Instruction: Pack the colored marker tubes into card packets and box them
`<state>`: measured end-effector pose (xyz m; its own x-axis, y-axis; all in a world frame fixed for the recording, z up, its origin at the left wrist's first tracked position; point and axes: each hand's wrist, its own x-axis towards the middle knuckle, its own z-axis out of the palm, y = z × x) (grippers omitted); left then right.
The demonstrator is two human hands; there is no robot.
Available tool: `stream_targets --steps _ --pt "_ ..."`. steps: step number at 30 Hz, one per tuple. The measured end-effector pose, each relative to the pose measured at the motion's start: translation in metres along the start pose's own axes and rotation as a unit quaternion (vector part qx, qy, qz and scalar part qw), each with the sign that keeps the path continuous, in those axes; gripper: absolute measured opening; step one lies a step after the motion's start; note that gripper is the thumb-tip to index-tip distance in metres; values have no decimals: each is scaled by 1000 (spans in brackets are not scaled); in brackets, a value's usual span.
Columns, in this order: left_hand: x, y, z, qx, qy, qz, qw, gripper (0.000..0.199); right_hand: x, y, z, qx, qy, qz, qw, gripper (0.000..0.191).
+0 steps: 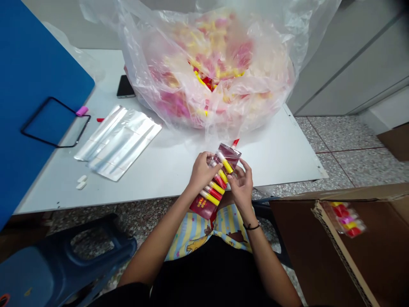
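Observation:
A flat pack (204,209) with a dark red printed card is tilted at the table's front edge, above my lap. Several small white tubes with yellow and red caps lie in a row across it. My left hand (203,171) grips the pack's left side, its thumb pressing on a yellow-capped tube (226,163) near the top. My right hand (242,187) pinches the right edge with thumb and fingers. Just beyond the pack's top end, a red-tipped piece (235,143) rests on the table. Whether the tubes sit inside a clear sleeve is hard to make out.
A large translucent bag (179,89) of coloured tubes fills the table's back. To the left are clear plastic sleeves (124,147), a phone (125,87), small white pieces (82,183) and a blue panel (41,76). A cardboard box (319,264) at right holds another pack (347,219); a blue stool (32,273) stands left.

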<state>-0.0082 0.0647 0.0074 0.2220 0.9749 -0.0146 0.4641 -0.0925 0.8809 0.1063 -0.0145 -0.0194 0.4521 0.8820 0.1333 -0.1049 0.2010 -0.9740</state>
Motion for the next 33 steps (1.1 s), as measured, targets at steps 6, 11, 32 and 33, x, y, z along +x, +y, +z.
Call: stream_targets --steps 6,11,32,33 --pt "-9 0 3 -233 -27 -8 972 39 8 -1 -1 52 -1 80 995 50" --pt "6 10 -5 -241 -35 -15 970 16 11 3 1 46 -6 78 996 34" --pt "-2 1 -1 -159 24 -2 987 21 16 -18 1 2 -101 129 987 27" --pt "-3 2 -1 -147 19 0 989 22 15 -19 -1 -6 -110 132 985 27"
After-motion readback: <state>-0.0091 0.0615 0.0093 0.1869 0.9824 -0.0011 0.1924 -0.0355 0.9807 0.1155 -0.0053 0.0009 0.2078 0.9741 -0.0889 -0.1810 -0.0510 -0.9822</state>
